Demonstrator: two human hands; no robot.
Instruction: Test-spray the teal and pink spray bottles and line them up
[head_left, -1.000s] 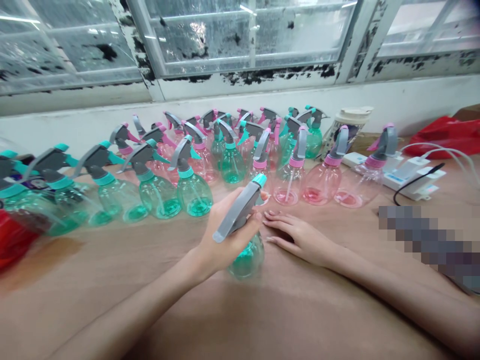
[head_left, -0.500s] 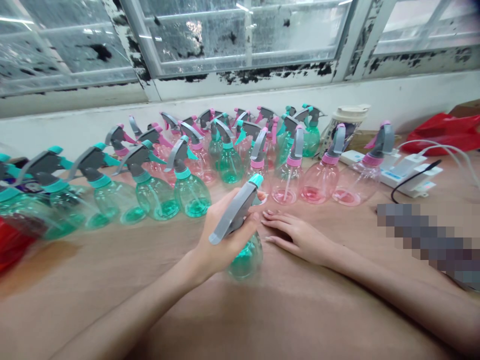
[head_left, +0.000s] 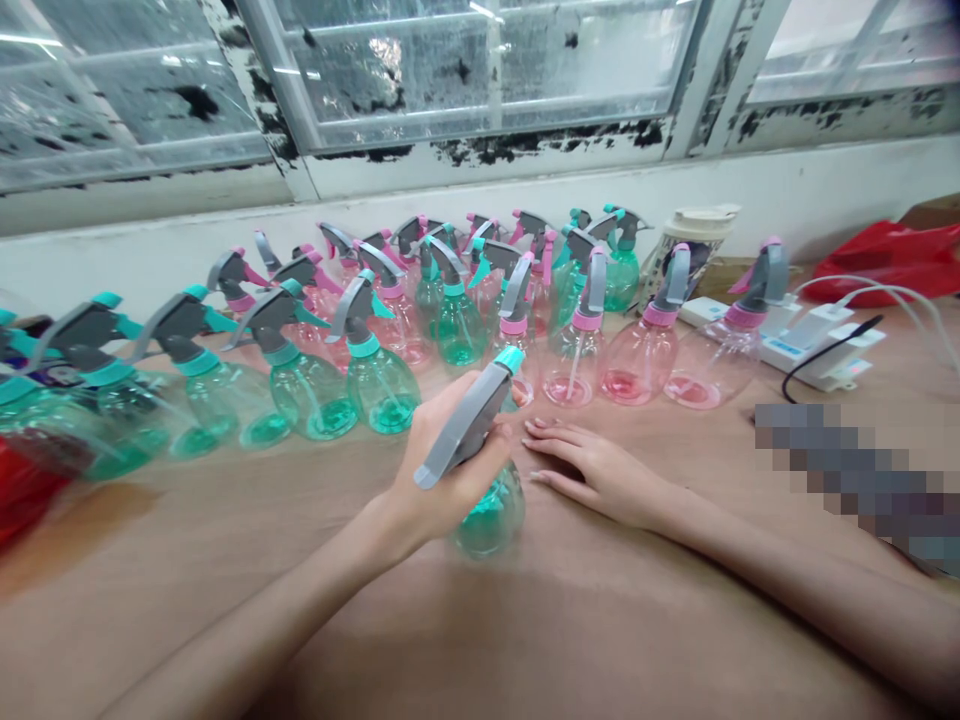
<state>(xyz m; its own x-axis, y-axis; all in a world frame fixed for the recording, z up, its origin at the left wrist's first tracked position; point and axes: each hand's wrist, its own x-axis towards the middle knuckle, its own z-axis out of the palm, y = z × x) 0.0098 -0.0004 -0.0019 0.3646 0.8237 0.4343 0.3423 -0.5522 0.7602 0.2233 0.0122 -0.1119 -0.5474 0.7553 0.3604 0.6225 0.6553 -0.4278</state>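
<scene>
My left hand is wrapped round the neck of a green spray bottle, just below its grey trigger head with a teal nozzle. The bottle stands on the table in front of me, its head pointing away to the right; the fingers hide its collar and trigger. To its right, my right hand lies flat on the table with its fingers stretched out, holding nothing. Beyond both hands are a green spray bottle and a pink spray bottle among the front ones.
Several more green and pink spray bottles crowd the back of the table below the window. A lidded cup, a white power strip with cables and a red bag are at the right. Another red bag is at the left edge.
</scene>
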